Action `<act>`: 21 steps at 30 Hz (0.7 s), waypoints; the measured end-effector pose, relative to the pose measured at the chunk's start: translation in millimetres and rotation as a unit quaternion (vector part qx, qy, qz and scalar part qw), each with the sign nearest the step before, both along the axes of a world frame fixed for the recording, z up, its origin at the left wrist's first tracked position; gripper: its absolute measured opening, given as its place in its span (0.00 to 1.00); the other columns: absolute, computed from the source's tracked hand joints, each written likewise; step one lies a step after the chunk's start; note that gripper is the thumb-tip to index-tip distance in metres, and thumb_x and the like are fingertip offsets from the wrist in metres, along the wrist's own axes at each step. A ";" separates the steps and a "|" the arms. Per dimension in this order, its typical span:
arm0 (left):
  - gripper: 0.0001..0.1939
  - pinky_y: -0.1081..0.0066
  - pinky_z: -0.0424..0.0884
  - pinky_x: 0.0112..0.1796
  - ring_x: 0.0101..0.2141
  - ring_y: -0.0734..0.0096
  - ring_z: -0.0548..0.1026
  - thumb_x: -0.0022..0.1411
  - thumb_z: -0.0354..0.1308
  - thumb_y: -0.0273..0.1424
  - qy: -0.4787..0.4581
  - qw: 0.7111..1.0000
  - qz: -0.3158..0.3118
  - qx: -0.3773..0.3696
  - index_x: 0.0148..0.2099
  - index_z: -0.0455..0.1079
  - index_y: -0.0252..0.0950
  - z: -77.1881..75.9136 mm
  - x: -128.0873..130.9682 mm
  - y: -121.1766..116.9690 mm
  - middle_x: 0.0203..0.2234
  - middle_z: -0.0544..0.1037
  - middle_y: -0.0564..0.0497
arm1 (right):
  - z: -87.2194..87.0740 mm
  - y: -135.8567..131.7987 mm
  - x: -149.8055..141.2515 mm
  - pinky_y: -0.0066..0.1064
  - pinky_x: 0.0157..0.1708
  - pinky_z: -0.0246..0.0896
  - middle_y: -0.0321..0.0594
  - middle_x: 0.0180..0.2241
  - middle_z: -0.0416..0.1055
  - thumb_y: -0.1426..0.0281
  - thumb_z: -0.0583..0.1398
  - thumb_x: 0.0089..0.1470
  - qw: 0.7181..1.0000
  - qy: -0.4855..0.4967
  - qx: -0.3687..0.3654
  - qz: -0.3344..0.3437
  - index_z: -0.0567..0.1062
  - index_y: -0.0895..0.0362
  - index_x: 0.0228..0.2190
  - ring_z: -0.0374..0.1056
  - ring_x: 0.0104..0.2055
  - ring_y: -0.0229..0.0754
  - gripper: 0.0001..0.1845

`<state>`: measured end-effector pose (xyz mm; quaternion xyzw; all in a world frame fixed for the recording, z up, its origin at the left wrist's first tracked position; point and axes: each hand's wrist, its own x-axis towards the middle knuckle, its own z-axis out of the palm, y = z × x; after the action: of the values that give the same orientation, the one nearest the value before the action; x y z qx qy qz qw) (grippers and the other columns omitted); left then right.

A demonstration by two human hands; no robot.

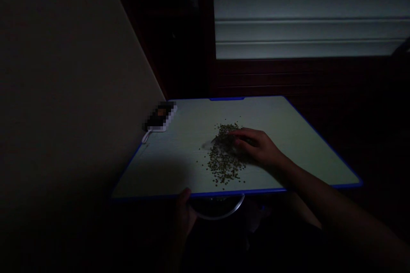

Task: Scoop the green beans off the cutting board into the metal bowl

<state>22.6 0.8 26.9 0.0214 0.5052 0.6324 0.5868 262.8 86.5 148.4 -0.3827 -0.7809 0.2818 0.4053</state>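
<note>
Green-brown seeds: loose heap mid-desk, stray grains around edges. Right hand open, not clenched, fingers loosely curved, resting on heap, apparently pressing or sweeping grains. Pale blurred sliver just beyond fingertips, kind unclear. Left hand at near edge of desk, seemingly steadying it; grip cannot be told. Curved metal rim just below edge, in shadow. Pixelated device with white cable at far-left corner beside wall, well apart from seeds.

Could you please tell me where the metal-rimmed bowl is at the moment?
In the head view, the metal-rimmed bowl sits just below the near edge of the blue-edged white board, immediately right of the left hand.
</note>
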 end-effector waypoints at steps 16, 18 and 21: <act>0.23 0.60 0.70 0.49 0.45 0.60 0.77 0.57 0.58 0.27 -0.048 0.998 -0.031 0.003 0.56 0.67 0.36 24.3 2.2 -4.6 0.38 0.81 0.47 | -29.2 -72.7 36.8 0.30 0.30 0.64 0.37 0.29 0.72 0.60 0.54 0.60 0.972 0.070 -0.114 -0.192 0.71 0.52 0.34 0.68 0.31 0.42 0.11; 0.22 0.61 0.70 0.49 0.45 0.60 0.77 0.57 0.59 0.27 -0.041 0.998 -0.045 0.001 0.55 0.69 0.36 25.0 4.3 -5.7 0.37 0.81 0.47 | -31.9 -77.8 39.2 0.33 0.35 0.65 0.39 0.34 0.74 0.61 0.54 0.60 0.972 0.062 -0.121 -0.190 0.72 0.51 0.41 0.70 0.36 0.44 0.11; 0.21 0.62 0.71 0.48 0.43 0.60 0.78 0.56 0.59 0.28 -0.030 0.998 -0.052 -0.006 0.53 0.69 0.35 24.2 6.4 -7.9 0.36 0.81 0.47 | -31.8 -79.2 41.4 0.35 0.37 0.67 0.40 0.37 0.76 0.64 0.55 0.59 0.975 0.056 -0.142 -0.160 0.67 0.49 0.52 0.72 0.38 0.45 0.19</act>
<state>29.0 -7.0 51.1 0.0251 0.4892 0.5980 0.6343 304.2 7.2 116.6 -0.5403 -0.6373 0.3426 0.4297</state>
